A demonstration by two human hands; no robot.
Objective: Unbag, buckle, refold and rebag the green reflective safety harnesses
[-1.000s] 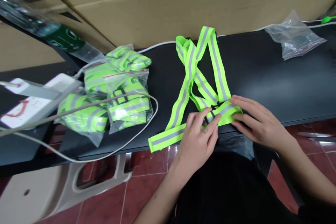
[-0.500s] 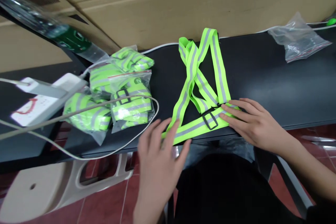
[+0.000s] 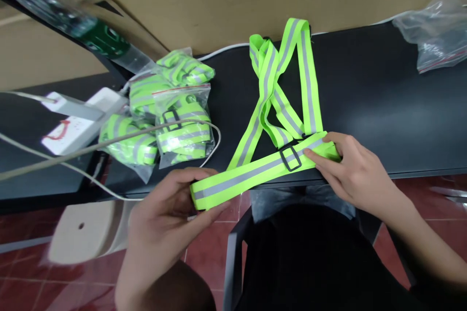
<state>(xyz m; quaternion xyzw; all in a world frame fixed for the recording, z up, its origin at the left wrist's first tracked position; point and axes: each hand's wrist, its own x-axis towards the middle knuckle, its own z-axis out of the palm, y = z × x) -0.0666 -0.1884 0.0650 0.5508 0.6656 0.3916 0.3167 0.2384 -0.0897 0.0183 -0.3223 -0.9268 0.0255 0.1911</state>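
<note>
Reflective harness strap, likely at the straightening step
Left of the slide buckle, left fingers seemingly grip the end; right of it, right fingers pinch; next needs even tension.

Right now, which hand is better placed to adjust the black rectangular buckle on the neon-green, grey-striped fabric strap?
Probably the right hand: it pinches the strap beside the buckle; the left hand holds the left end.

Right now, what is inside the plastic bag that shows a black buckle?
Inside the clear bag is folded green strapping with grey stripes and a black buckle. The lower layers are covered by the upper folds, and a cable hides a thin line.
</note>
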